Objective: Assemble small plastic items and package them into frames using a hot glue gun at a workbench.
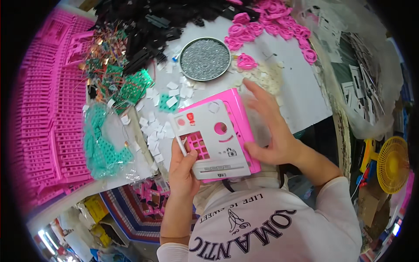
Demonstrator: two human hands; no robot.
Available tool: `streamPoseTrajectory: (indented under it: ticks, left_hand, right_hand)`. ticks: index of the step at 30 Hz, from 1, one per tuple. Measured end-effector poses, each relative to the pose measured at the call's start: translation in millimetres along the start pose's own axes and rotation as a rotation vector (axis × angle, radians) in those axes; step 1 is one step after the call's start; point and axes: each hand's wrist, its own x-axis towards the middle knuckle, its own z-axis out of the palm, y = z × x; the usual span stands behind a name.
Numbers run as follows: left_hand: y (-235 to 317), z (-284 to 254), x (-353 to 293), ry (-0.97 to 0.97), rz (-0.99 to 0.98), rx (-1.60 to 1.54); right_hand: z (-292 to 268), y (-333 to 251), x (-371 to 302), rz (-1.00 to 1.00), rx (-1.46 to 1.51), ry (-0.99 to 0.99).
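My left hand [182, 169] is closed around the lower left side of a white printed panel [204, 126] and a pink plastic housing [241, 114] beneath it. The panel lies slightly askew on the housing, whose pink edge shows along the top and right. Through the panel's square opening a pink grid is visible; a round hole and a curved slot sit to the right of it. Beside the housing's right edge is my right hand [275, 133], fingers stretched out and apart. Its thumb tip is at the pink edge; whether it presses there I cannot tell.
A round tin of small metal screws [205, 59] stands beyond the housing. Around it lie white square pieces [155, 139], pink coiled cords [246, 31], black parts [144, 26] and green circuit boards [135, 86]. Pink grid parts [56, 109] are stacked at left; a yellow fan [392, 165] is at right.
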Motion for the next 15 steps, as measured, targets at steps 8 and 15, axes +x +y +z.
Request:
streamPoseTrajectory:
  ticks: [8,15]
  left_hand:
    - [-16,5,-3,0.32,0.567,0.778]
    - [-1,0,-8,0.305,0.459,0.539]
  right_hand:
    - [52,1,-1,0.484,0.985,0.058]
    - [64,-9,5,0.315,0.839,0.114]
